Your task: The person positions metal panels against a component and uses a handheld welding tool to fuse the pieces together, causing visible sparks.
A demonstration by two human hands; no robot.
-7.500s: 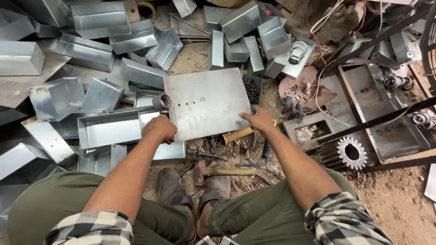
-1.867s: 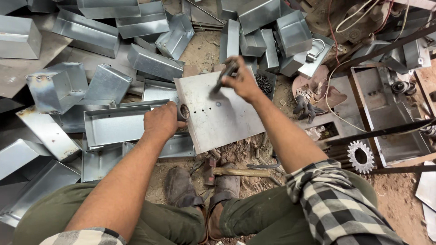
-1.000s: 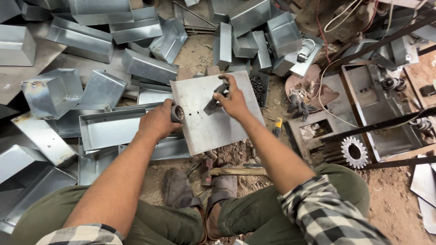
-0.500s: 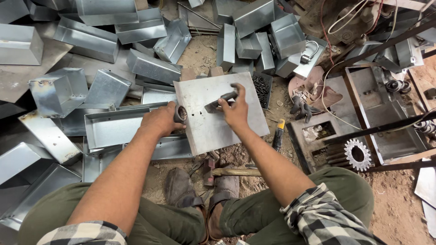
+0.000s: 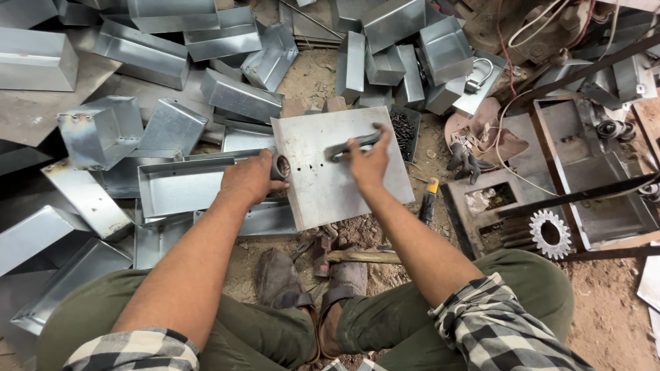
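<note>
Pressing a dark metal bar point(image 5: 352, 144) flat against the square steel sheet point(image 5: 340, 172), which lies tilted in front of my feet.

My right hand point(image 5: 368, 161) is closed over the bar near the sheet's upper middle; my left hand point(image 5: 251, 180) grips a short metal tube point(image 5: 280, 167) at its left edge, beside a row of small holes point(image 5: 313, 167). I judge I'm at the positioning step; next calls for steady alignment with those holes.
</note>
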